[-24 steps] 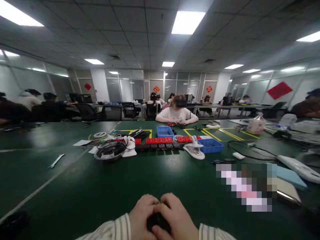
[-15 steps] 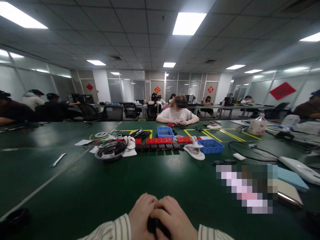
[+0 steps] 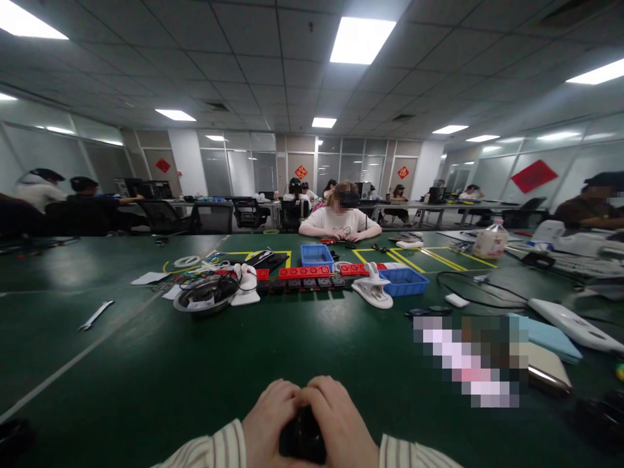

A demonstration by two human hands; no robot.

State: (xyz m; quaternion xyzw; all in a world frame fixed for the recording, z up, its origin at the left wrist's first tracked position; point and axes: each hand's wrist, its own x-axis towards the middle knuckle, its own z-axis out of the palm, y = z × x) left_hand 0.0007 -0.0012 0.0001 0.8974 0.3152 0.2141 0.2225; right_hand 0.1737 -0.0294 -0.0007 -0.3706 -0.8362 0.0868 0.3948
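Note:
At the near edge of the green table, my left hand (image 3: 270,416) and my right hand (image 3: 341,416) are closed around a glossy black rounded object (image 3: 303,437). Its top shows in the gap between my palms; its lower part is hidden, and its kind is unclear. The fingers of both hands curl over its far side and meet there. Both wrists come out of striped cream sleeves.
Across the green table (image 3: 195,364) stand a metal bowl (image 3: 188,304) with cables, red power sockets (image 3: 305,273), a white clip stand (image 3: 374,292) and blue trays (image 3: 409,283). A wrench (image 3: 96,315) lies left. A person (image 3: 341,221) sits opposite.
The view has turned a little to the right, so the table things sit further left. More of the black object shows between my hands, which still hold it.

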